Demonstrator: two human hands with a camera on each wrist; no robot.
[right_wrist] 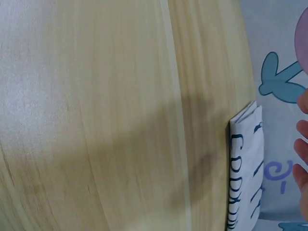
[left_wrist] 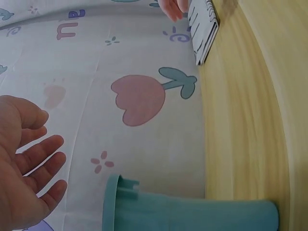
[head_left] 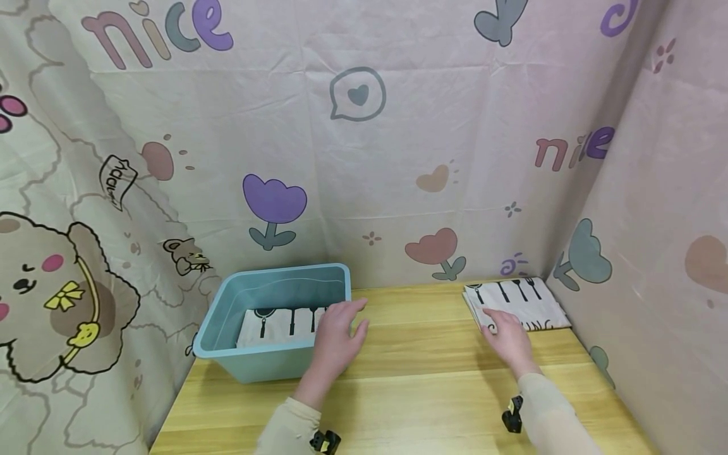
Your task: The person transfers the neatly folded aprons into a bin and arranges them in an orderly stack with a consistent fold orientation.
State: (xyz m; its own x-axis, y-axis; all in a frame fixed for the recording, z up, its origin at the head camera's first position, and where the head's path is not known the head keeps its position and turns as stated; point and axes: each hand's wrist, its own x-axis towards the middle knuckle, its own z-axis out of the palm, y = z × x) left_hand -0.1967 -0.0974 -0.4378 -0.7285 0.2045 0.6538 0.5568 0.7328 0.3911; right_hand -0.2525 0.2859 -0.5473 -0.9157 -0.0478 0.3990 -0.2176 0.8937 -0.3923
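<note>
Over on the left, the light blue plastic bin (head_left: 273,322) sits on the pale wooden tabletop (head_left: 421,379) w/ one folded white cloth printed with black cutlery (head_left: 279,325) already lying flat inside. The left hand (head_left: 335,338) hovers right at the bin's right rim, fingers spread and relaxed, holding nothing; the left wrist cam shows the same open palm (left_wrist: 24,163) above the bin wall (left_wrist: 192,211).

Moving right, there's bare wood in the middle, then the right hand (head_left: 508,338) resting flat on the near edge of a small stack of folded white cutlery-print cloths (head_left: 520,303) tucked in the back right corner, close to the cartoon-print backdrop sheet (head_left: 364,158). Fingers look straight, touching not pinching, tho the right wrist cam only catches fingertips (right_wrist: 303,144) beside the stack's edge (right_wrist: 245,168).

Risk imo: the stack has several layers, so a sloppy grab could lift 2 at once or drag the top one open and wreck the fold. Also the left hand is close enough to bump the bin and slide it twd the table edge.
</note>
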